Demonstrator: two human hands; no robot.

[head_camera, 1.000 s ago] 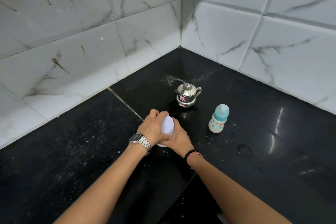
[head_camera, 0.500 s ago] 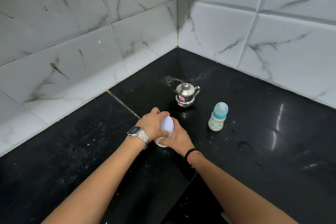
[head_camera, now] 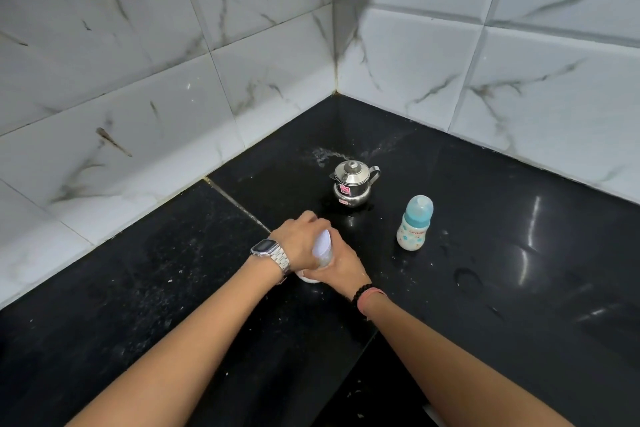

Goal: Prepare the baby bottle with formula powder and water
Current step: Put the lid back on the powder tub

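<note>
A small white-lidded container [head_camera: 322, 246] stands on the black counter [head_camera: 173, 288] between my hands. My left hand [head_camera: 299, 241], with a metal watch on the wrist, is clamped over its white lid, which looks tilted. My right hand [head_camera: 341, 262] wraps the clear body from the right. Most of the container is hidden by my fingers. A baby bottle [head_camera: 414, 224] with a teal cap stands upright to the right, apart from both hands. Behind the container sits a small steel pot [head_camera: 351, 184] with its lid on.
White marble-look tiled walls [head_camera: 173, 80] meet in a corner behind the pot. White powder specks are scattered on the counter by my left arm, and wet marks [head_camera: 467, 279] lie right of the bottle. The counter's front edge steps down between my forearms.
My left hand has turned over the lid, and the white lid now looks more tilted. The bottle and the pot have not moved.
</note>
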